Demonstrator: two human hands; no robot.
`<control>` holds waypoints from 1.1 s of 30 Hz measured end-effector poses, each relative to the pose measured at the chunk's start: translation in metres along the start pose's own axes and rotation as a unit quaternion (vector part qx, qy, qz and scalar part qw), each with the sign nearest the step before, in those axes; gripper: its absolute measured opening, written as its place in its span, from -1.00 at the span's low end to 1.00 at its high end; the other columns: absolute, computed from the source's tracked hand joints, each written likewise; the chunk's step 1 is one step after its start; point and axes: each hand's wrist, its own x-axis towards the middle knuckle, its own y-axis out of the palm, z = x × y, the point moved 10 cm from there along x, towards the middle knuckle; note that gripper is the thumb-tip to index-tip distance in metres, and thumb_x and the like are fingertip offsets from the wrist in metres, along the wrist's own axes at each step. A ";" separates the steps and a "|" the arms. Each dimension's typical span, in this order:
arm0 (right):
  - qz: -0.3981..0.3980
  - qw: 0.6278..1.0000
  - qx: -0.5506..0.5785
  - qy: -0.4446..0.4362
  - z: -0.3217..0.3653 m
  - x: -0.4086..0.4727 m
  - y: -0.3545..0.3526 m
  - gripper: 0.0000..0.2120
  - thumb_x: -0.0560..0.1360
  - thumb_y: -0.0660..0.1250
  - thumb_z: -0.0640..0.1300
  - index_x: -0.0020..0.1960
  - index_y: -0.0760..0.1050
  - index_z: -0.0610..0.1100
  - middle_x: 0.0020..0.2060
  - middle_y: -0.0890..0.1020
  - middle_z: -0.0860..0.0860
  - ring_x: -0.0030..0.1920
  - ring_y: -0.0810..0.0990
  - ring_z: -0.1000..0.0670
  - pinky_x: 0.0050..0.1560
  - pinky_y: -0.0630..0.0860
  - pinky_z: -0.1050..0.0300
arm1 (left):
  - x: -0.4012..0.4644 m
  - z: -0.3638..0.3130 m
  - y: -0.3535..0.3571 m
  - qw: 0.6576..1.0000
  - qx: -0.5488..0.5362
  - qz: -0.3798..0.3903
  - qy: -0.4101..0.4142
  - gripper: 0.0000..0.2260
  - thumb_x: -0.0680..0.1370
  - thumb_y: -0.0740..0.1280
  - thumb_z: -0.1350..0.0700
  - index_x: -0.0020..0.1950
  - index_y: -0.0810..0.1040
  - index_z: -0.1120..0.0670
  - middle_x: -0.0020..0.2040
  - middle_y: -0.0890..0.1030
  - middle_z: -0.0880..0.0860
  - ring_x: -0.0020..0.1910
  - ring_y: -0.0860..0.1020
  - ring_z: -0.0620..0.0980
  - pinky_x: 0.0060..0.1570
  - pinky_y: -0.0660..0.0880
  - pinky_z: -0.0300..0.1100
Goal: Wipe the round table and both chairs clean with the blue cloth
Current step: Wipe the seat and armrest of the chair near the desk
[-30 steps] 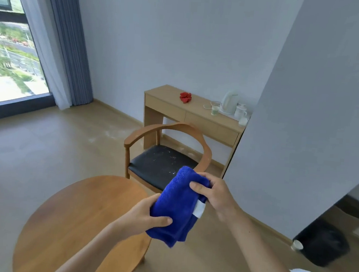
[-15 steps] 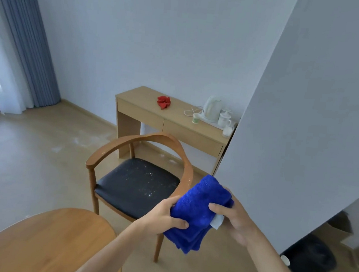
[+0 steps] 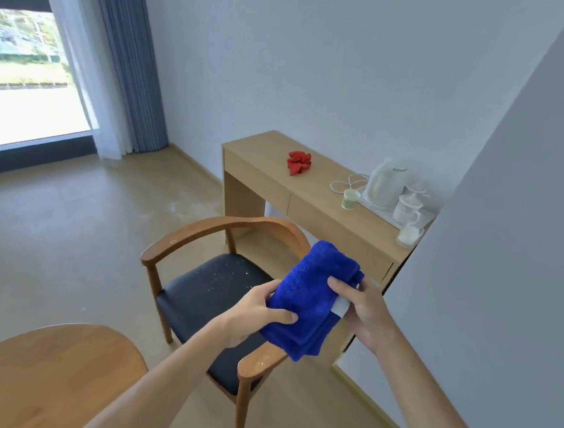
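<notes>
A folded blue cloth hangs in the air between my two hands, above the right armrest of a wooden chair. My left hand grips the cloth's left side, thumb on top. My right hand pinches its right side near a white label. The chair has a curved wooden back and a black seat speckled with white crumbs. Its right armrest also carries white specks. The round wooden table shows its edge at the bottom left. Only one chair is in view.
Behind the chair stands a wooden desk with a red cloth, a white kettle, cups and a paper cup. A grey wall corner juts out on the right. Window and blue curtain are at left.
The view has moved closer to the chair and swung left, so the window is back in sight. Both hands keep holding the blue cloth, now over the chair's right armrest.
</notes>
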 end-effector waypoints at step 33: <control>0.370 0.751 -0.546 -0.030 -0.187 0.386 -0.002 -0.68 0.57 0.29 -0.15 0.27 0.37 0.10 -0.04 0.58 0.17 -0.06 0.59 0.09 0.04 0.57 0.17 | 0.120 0.195 -0.225 0.730 0.314 -0.403 -0.453 -0.47 0.65 0.05 -0.07 0.57 0.02 0.05 0.58 0.08 0.04 0.56 0.05 0.04 0.48 0.10 0.05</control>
